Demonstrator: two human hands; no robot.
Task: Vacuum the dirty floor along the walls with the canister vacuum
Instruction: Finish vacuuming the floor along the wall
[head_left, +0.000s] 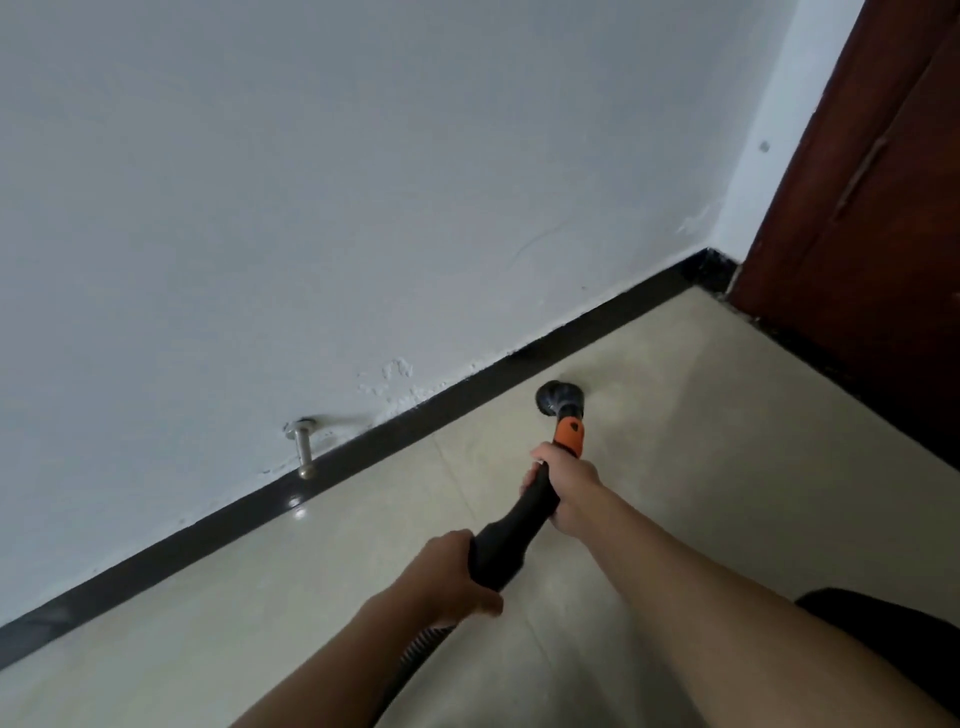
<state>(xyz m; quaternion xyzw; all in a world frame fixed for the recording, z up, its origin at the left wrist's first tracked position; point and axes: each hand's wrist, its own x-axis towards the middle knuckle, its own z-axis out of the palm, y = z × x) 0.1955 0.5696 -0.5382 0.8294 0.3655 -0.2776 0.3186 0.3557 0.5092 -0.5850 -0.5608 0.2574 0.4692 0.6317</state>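
Step in hand: the person works the round brush nozzle (553, 397) over the floor (675, 493), near its edge under the wall (363, 182). I judge it to be the middle of a pass toward the floor's corner by the brown door (857, 234).
Nozzle: it sits low at the floor, close to the black baseboard (363, 457) but apart from it.
Left hand (452, 571): the fingers are curled round the wide rear end of the black handle tube (511, 535), where the ribbed hose (415, 654) begins.
Right hand (569, 486): it grips the thinner front part, just behind the orange collar (569, 436).
Canister: the body is not in view; only the hose shows.
Next move: probably it calls for bringing the nozzle nearer to the baseboard and guiding it with 2 hands along the edge into the corner.
Materials: the floor is pale glossy tile with thin joints; the baseboard is dark and shiny; the wall paint is chipped just above it. The tube looks like matte plastic.
Also there: 1 metal doorstop (303, 447) stands out from the wall above the baseboard.
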